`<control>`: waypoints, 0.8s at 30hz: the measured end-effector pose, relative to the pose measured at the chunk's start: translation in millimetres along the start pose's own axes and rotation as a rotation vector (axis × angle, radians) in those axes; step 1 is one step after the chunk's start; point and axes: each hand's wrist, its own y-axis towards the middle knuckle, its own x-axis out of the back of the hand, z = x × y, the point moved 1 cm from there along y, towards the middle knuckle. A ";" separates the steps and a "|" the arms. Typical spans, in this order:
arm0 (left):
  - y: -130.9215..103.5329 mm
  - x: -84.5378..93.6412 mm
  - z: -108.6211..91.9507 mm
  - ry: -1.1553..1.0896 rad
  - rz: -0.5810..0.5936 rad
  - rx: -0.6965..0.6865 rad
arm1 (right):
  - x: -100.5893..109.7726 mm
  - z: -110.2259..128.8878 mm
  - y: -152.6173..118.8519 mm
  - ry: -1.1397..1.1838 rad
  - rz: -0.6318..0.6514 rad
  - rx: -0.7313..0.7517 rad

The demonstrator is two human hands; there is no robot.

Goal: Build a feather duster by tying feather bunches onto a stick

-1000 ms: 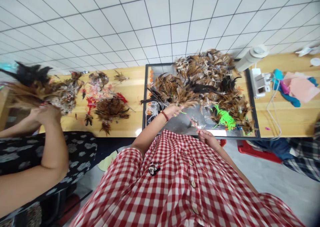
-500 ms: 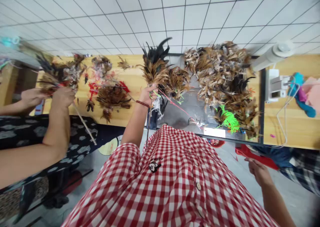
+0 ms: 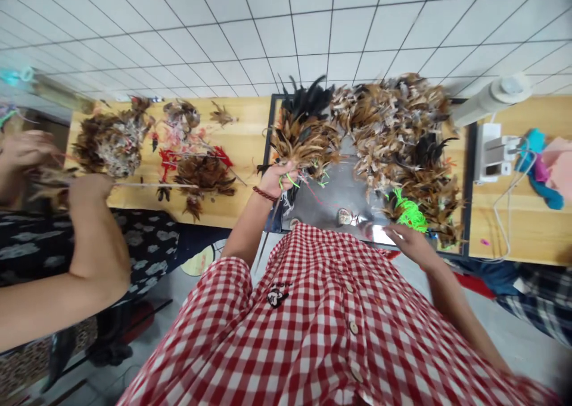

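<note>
My left hand, with a brown bead bracelet at the wrist, grips a feather bundle of brown and black feathers on a thin stick. A green string loops over its fingers. A thin pink string runs from the bundle towards the table's front edge. My right hand is over that edge, near bright green strings; its fingers are partly blurred, and whether they hold anything cannot be made out.
Brown feathers are heaped at the right of the dark tray. A white cylinder and chargers stand further right. At the left, a co-worker's hands hold a stick beside more feather piles.
My left hand has moved slightly right and down, bringing the bundle over the tray. My right hand has risen from below the table to its front edge. The co-worker's hands have shifted left.
</note>
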 end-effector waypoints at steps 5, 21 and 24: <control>8.8 -9.9 34.7 -0.020 0.118 0.079 | -84.9 137.4 131.0 0.661 0.148 0.041; 12.3 68.3 39.9 -0.068 -0.216 -0.124 | -127.1 102.1 186.2 0.088 0.023 -0.203; 17.5 60.7 39.6 -0.050 -0.215 -0.137 | -123.1 96.2 207.4 -0.238 -0.067 -0.167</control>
